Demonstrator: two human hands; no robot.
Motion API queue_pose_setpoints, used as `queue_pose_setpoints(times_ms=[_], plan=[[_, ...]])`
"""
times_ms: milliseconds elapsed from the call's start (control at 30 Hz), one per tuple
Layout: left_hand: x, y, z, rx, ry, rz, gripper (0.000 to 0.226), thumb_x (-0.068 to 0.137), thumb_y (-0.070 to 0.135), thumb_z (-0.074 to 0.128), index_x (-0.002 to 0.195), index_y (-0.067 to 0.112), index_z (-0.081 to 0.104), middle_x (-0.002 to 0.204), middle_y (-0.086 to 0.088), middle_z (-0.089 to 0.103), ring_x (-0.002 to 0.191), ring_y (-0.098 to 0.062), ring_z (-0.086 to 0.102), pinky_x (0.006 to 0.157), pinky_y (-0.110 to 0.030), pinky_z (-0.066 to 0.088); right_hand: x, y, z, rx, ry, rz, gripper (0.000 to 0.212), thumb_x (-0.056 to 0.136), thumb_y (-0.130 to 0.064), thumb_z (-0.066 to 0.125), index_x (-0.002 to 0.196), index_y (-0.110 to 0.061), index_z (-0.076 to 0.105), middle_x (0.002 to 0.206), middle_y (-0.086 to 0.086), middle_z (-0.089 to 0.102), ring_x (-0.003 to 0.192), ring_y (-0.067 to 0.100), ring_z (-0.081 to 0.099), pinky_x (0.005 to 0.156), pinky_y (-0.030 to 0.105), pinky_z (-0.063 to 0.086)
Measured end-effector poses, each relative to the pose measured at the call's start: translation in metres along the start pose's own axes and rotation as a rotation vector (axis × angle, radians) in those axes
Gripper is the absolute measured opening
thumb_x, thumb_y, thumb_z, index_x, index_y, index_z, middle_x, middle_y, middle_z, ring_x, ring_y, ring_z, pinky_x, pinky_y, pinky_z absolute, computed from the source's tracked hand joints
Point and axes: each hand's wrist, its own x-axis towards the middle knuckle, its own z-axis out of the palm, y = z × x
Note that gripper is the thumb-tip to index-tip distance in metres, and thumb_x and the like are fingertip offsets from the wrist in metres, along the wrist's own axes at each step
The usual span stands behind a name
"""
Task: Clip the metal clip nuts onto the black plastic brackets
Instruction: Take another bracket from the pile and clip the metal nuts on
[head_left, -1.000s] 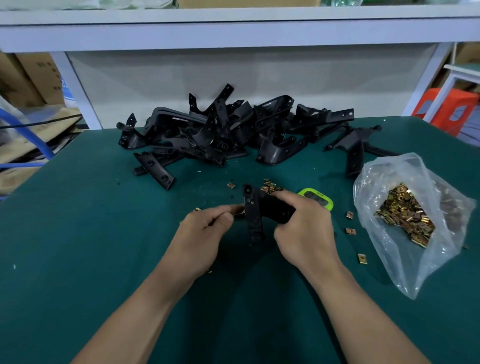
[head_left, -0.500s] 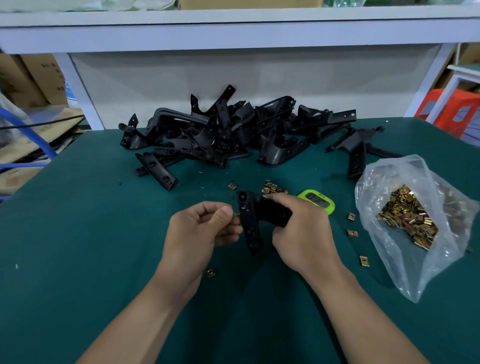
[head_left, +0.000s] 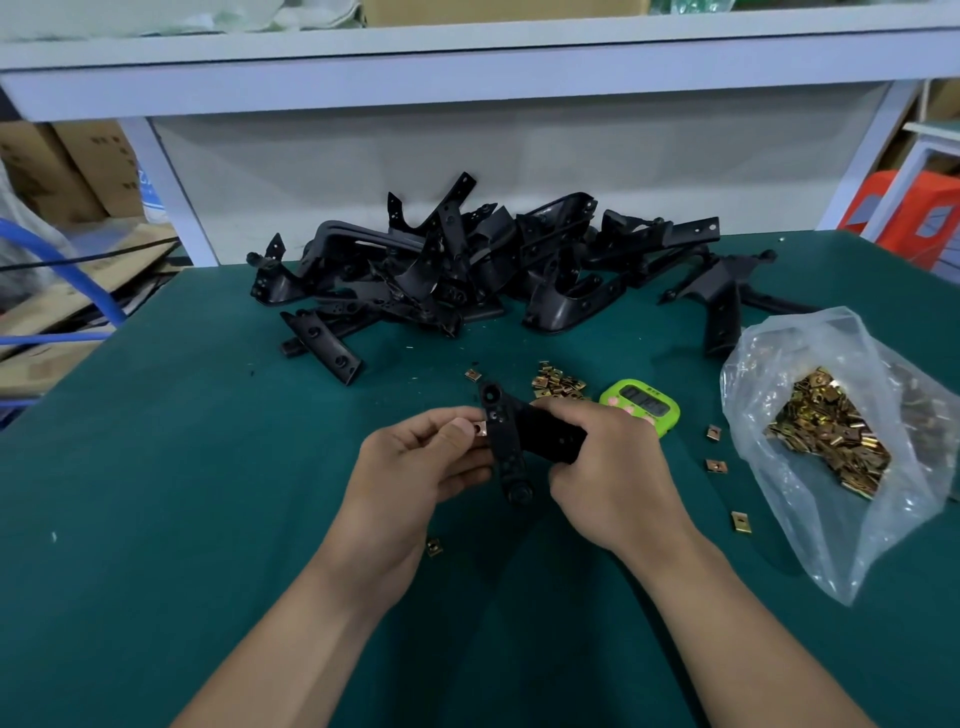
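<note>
Mid-table (head_left: 208, 467), left fingers (head_left: 460, 432) pinch clip nut (head_left: 481, 428), right fingers (head_left: 569, 415) grip bracket (head_left: 545, 439)

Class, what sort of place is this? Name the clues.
Probably a small factory assembly bench: a heap of black plastic brackets, a bag of metal clip nuts, and cartons beside the green table.

right hand (head_left: 613, 467) gripping black bracket (head_left: 506, 447), left hand (head_left: 415, 467) pinching clip nut (head_left: 479, 428) against it

hands (head_left: 415, 467) (head_left: 618, 478) 2 | held bracket (head_left: 545, 436) 1 | bag (head_left: 810, 338) 1 | timer (head_left: 641, 402) 1 | loose clip nuts (head_left: 471, 374) (head_left: 714, 433) (head_left: 716, 465) (head_left: 740, 521) (head_left: 434, 546) 5 (heaps (head_left: 467, 275) (head_left: 558, 382) uncounted)
</note>
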Motion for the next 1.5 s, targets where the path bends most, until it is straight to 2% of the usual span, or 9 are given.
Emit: queue_pose_setpoints(times_ms=[133,267,467,833,967,1167,1333,1433,1500], plan=[[0.001,-0.003,0.000,-0.013,0.070,0.000,0.018,0.100,0.009,0.060,0.095,0.008,0.078,0.099,-0.016,0.079,0.083,-0.020,0.075,0.069,-0.023,0.059,-0.001,-0.003,-0.001,-0.009,-0.046,0.017,0.069,0.069,-0.001,0.056,0.117,-0.050,0.065,0.096,-0.017,0.071,0.087,0.019,0.065,0.072,0.044,0.059],[0.001,-0.005,0.004,0.023,0.182,0.037,0.024,0.097,0.008,0.065,0.081,0.014,0.082,0.089,-0.010,0.079,0.076,-0.015,0.074,0.066,-0.022,0.058,-0.003,-0.004,-0.003,-0.035,-0.039,-0.051,0.066,0.072,0.006,0.058,0.119,-0.040,0.068,0.098,-0.015,0.071,0.087,0.017,0.065,0.072,0.044,0.059],[-0.003,-0.008,0.011,0.012,0.353,0.076,0.014,0.095,0.005,0.068,0.084,0.009,0.075,0.077,-0.004,0.077,0.068,-0.012,0.073,0.062,-0.020,0.058,-0.004,-0.007,-0.003,-0.120,-0.084,-0.097,0.073,0.076,0.007,0.062,0.136,-0.034,0.064,0.111,-0.009,0.071,0.097,0.018,0.065,0.082,0.038,0.058],[-0.001,-0.002,0.011,-0.151,0.411,0.050,0.015,0.097,0.001,0.062,0.084,0.006,0.068,0.068,0.000,0.072,0.063,-0.011,0.071,0.056,-0.019,0.056,-0.011,-0.024,0.008,-0.277,-0.087,-0.151,0.073,0.080,0.003,0.058,0.143,-0.034,0.052,0.118,-0.006,0.065,0.109,0.025,0.060,0.088,0.040,0.052],[-0.002,-0.011,0.009,0.064,0.435,0.098,0.017,0.096,0.009,0.067,0.081,0.014,0.073,0.068,0.002,0.072,0.066,-0.014,0.070,0.067,-0.032,0.059,-0.013,-0.024,0.006,-0.325,-0.086,-0.119,0.071,0.081,0.004,0.054,0.143,-0.031,0.050,0.121,-0.007,0.061,0.116,0.023,0.055,0.092,0.045,0.051],[-0.003,-0.013,0.008,0.308,0.424,0.156,0.012,0.091,0.029,0.066,0.082,0.035,0.072,0.068,0.004,0.072,0.069,-0.019,0.070,0.078,-0.050,0.062,-0.018,-0.028,0.008,-0.351,-0.055,-0.107,0.071,0.081,0.005,0.058,0.144,-0.027,0.050,0.118,-0.005,0.061,0.111,0.021,0.057,0.087,0.035,0.050],[-0.002,-0.009,0.010,0.089,0.410,0.058,0.018,0.094,0.015,0.071,0.077,0.016,0.076,0.077,-0.006,0.077,0.074,-0.023,0.075,0.066,-0.031,0.060,-0.021,-0.033,0.016,-0.385,-0.026,-0.076,0.072,0.080,0.003,0.058,0.144,-0.028,0.047,0.116,-0.007,0.059,0.107,0.020,0.055,0.072,0.027,0.033],[-0.002,-0.006,0.014,0.089,0.394,0.086,0.013,0.093,0.017,0.073,0.081,0.016,0.078,0.078,-0.001,0.079,0.073,-0.015,0.076,0.061,-0.019,0.057,-0.021,-0.033,0.012,-0.308,-0.004,-0.057,0.070,0.080,0.001,0.059,0.143,-0.029,0.050,0.116,-0.007,0.060,0.108,0.021,0.055,0.078,0.031,0.043],[-0.003,-0.008,0.015,0.241,0.355,0.131,0.011,0.092,0.024,0.074,0.083,0.026,0.079,0.079,0.008,0.078,0.075,-0.009,0.075,0.064,-0.021,0.058,-0.021,-0.035,0.010,-0.250,0.011,-0.046,0.062,0.079,0.000,0.059,0.134,-0.028,0.056,0.108,-0.006,0.060,0.100,0.023,0.056,0.080,0.038,0.049]])
